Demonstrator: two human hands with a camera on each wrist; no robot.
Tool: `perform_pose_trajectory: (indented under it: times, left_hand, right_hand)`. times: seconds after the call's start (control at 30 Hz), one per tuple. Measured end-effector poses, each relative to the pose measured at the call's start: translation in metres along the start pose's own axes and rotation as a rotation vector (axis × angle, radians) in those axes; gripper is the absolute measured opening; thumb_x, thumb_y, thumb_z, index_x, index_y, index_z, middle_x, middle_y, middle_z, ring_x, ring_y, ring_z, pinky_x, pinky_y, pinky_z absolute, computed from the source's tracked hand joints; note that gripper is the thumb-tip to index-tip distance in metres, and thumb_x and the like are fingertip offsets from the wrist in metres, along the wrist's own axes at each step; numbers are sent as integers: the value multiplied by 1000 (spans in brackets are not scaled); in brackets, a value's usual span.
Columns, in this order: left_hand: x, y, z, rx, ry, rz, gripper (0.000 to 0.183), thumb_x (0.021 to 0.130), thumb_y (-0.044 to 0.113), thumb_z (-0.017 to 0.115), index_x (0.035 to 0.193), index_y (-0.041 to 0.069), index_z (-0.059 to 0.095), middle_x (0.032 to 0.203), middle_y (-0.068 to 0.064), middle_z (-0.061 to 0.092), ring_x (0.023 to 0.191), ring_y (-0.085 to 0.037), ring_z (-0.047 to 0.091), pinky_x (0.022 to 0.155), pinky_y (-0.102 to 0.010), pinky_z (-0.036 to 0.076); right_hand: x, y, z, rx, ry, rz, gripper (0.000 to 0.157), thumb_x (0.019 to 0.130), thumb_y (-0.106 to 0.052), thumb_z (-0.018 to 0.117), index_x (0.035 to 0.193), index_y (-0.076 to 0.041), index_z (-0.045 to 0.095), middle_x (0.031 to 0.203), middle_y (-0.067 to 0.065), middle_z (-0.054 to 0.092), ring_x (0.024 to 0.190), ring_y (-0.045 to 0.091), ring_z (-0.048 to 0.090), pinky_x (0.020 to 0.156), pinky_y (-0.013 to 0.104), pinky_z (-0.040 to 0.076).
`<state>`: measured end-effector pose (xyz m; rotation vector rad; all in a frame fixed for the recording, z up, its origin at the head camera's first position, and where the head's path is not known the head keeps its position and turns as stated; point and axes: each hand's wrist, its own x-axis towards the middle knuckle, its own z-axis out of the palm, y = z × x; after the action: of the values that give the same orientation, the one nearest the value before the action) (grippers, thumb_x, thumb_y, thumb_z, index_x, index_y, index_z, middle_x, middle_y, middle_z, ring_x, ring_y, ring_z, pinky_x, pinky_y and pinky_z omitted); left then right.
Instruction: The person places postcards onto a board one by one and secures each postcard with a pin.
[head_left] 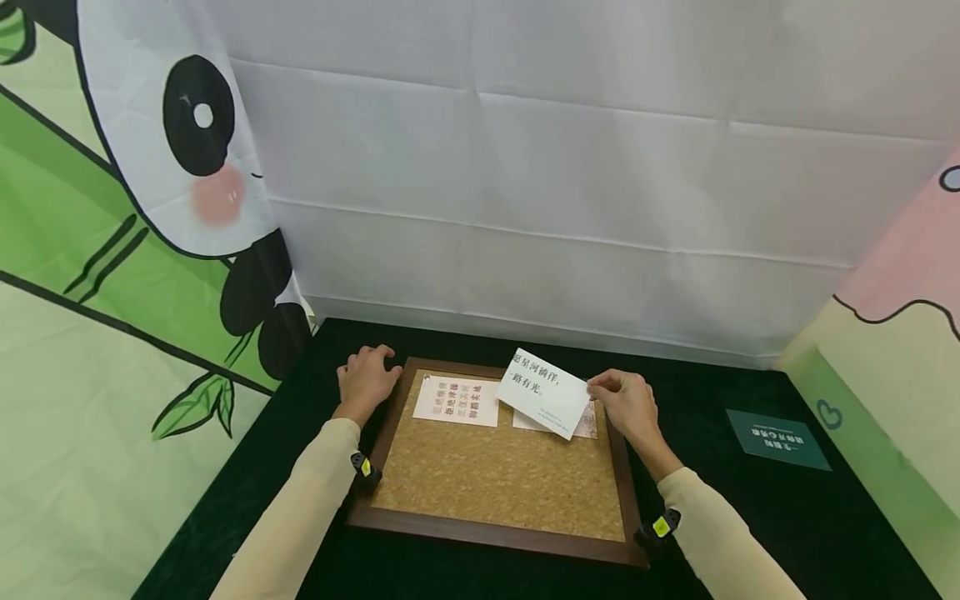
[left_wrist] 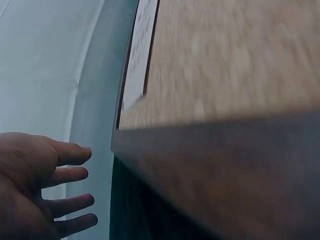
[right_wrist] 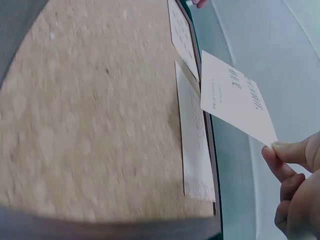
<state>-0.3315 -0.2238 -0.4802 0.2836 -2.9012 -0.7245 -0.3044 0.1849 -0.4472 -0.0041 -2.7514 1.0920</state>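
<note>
A wood-framed cork board (head_left: 495, 475) lies on the dark green table. Between thumb and forefinger, my right hand (head_left: 626, 404) pinches the right corner of a white card (head_left: 542, 392) printed with dark characters, tilted above the board's upper part. Below it, a second card (right_wrist: 196, 145) lies on the cork at the upper right, partly covered in the head view. Another card (head_left: 456, 401) with reddish characters lies at the upper left. My left hand (head_left: 367, 379) is at the frame's upper left corner, its fingers spread and holding nothing in the left wrist view.
A dark teal card (head_left: 778, 440) with white characters lies on the table (head_left: 705, 392) to the right of the board. A white cloth (head_left: 525, 208) hangs behind the table's far edge. Cartoon-printed cloths (head_left: 135, 333) stand at both sides.
</note>
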Motion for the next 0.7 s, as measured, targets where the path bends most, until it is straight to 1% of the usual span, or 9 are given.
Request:
perform_pose_trajectory:
  times: [0.2, 0.37, 0.47, 0.6, 0.7]
  left_hand:
    - [-4, -23, -12, 25, -1, -38, 41, 97, 28, 59, 133, 8, 54, 138, -25, 47, 122, -46, 43, 101, -63, 28]
    - [-7, -35, -18, 26, -2, -48, 41, 97, 27, 59, 132, 7, 54, 138, -26, 45, 122, -47, 42, 99, -63, 29]
    - [-8, -40, -22, 23, -1, -44, 41, 97, 27, 59, 132, 6, 54, 137, -27, 45, 121, -47, 41, 99, -63, 28]
    - [-10, -44, -26, 25, 7, -38, 41, 97, 27, 59, 131, 5, 54, 136, -28, 45, 120, -48, 41, 97, -64, 28]
    - [-11, -47, -29, 28, 9, -42, 41, 97, 27, 58, 132, 6, 53, 136, -28, 44, 120, -47, 41, 97, -63, 28]
  right_hand:
    - [-9, -17, 20, 103, -69, -34, 8, 92, -16, 68, 91, -13, 76, 90, 7, 73, 79, 23, 65, 62, 29, 40]
    - [-18, -30, 37, 159, -110, -71, 6, 90, -12, 70, 88, -11, 76, 84, 5, 72, 72, 19, 63, 58, 27, 39]
    - [-24, -36, 49, 198, -142, -89, 5, 88, -9, 71, 85, -10, 75, 81, 5, 72, 69, 15, 63, 54, 25, 40]
    - [-32, -43, 64, 226, -192, -96, 6, 87, -7, 72, 83, -10, 75, 79, 3, 73, 70, 14, 65, 57, 25, 44]
    - [-39, -49, 72, 231, -223, -107, 6, 86, -9, 73, 82, -11, 76, 77, 2, 72, 68, 13, 63, 59, 28, 46]
